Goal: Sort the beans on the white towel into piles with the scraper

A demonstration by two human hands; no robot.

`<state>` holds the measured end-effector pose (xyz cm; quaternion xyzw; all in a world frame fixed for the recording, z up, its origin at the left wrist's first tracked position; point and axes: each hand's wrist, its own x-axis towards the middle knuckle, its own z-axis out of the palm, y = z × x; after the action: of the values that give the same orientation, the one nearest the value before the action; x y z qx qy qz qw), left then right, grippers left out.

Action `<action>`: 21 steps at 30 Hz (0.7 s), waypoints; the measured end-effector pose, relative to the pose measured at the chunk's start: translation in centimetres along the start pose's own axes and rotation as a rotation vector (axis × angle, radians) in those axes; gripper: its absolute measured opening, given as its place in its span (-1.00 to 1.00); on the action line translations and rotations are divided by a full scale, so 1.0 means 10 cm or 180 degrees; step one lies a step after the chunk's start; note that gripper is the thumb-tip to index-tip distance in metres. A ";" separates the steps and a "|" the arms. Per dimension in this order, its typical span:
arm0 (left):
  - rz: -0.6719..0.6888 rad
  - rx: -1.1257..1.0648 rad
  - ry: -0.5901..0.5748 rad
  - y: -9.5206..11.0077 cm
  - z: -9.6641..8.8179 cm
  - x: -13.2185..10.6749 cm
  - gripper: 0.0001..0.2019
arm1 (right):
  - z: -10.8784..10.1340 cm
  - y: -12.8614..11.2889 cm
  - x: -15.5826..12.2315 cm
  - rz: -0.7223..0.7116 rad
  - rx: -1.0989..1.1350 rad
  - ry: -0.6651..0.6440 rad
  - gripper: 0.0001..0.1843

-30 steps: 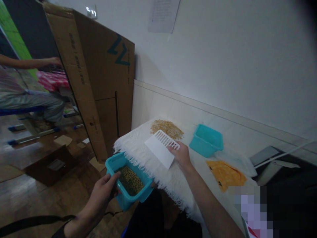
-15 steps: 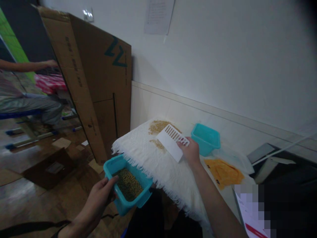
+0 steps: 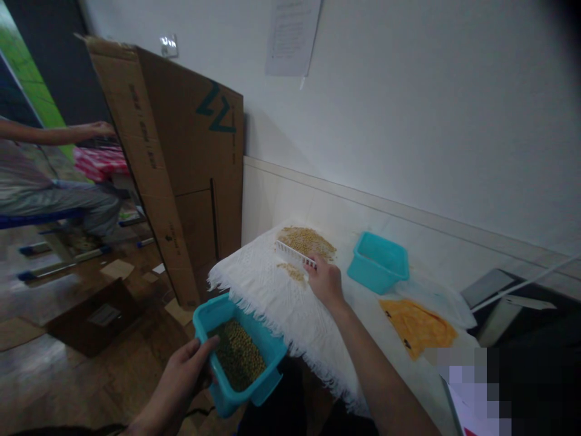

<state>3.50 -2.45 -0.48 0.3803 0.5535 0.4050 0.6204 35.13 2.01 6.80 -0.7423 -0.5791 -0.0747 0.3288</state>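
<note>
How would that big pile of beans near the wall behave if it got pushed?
The pile of beans would probably spread rather than move as one lump, since it looks loose and grainy. Strays seem likely: a smaller patch of beans lies apart. The white cloth under that patch looks textured, so it may catch some.

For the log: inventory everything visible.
Slotted scraper: 1, white, held
Bean tub: 1, turquoise, held
Other tub: 1, turquoise, table
Bean piles: 2, tan, fringed cloth
Fringed cloth: 1, white, table
Fabric piece: 1, orange, table
Plastic piece: 1, translucent, table
Cartons: 2, brown, left
Paper sheet: 1, white, wall
Checked cloth: 1, red-white, left
Coworker: 1, grey trousers, left
Clutter: count unclear, dark, right
Left hand: 1, bare, on bean tub
Right hand: 1, bare, on scraper
</note>
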 end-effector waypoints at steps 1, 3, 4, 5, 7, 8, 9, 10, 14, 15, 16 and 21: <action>-0.0018 -0.0001 0.0002 -0.01 -0.01 0.00 -0.59 | 0.00 0.00 -0.01 -0.0011 0.0005 -0.0002 -0.79; -0.0060 -0.0001 0.0001 -0.02 -0.01 0.00 -0.58 | -0.01 0.01 -0.03 -0.0039 0.0030 -0.0004 -0.80; -0.0093 0.0006 0.0029 -0.03 -0.01 0.00 -0.57 | -0.02 0.00 -0.03 -0.0056 0.0046 -0.0004 -0.81; -0.0116 0.0013 0.0054 -0.03 -0.01 0.00 -0.56 | -0.03 0.00 -0.04 -0.0072 0.0062 -0.0003 -0.82; -0.0117 0.0032 0.0081 -0.03 0.00 0.00 -0.56 | -0.04 -0.01 -0.04 -0.0100 0.0086 -0.0004 -0.82; -0.0101 0.0044 0.0073 -0.02 0.01 -0.01 -0.57 | -0.05 -0.01 -0.04 -0.0109 0.0094 -0.0003 -0.82; -0.0080 0.0058 0.0049 -0.01 0.02 -0.02 -0.58 | -0.06 -0.01 -0.04 -0.0120 0.0102 -0.0004 -0.82; -0.0056 0.0067 0.0012 0.01 0.02 -0.02 -0.59 | -0.07 -0.01 -0.05 -0.0130 0.0111 -0.0006 -0.82; -0.0029 0.0038 -0.0036 0.04 0.05 -0.03 -0.61 | -0.08 0.02 -0.04 -0.0135 0.0122 0.0028 -0.82; -0.0034 0.0027 -0.0030 0.04 0.06 -0.03 -0.61 | -0.08 0.03 -0.04 -0.0131 0.0116 0.0044 -0.81; -0.0038 0.0023 -0.0013 0.04 0.07 -0.02 -0.61 | -0.07 0.04 -0.03 -0.0128 0.0110 0.0057 -0.79; -0.0077 0.0023 0.0055 0.03 0.08 -0.01 -0.64 | -0.02 0.09 -0.04 -0.0164 0.0099 0.0040 -0.79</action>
<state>4.27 -2.39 -0.07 0.3724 0.5649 0.3988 0.6191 35.86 1.51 6.39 -0.7215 -0.5970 -0.0788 0.3419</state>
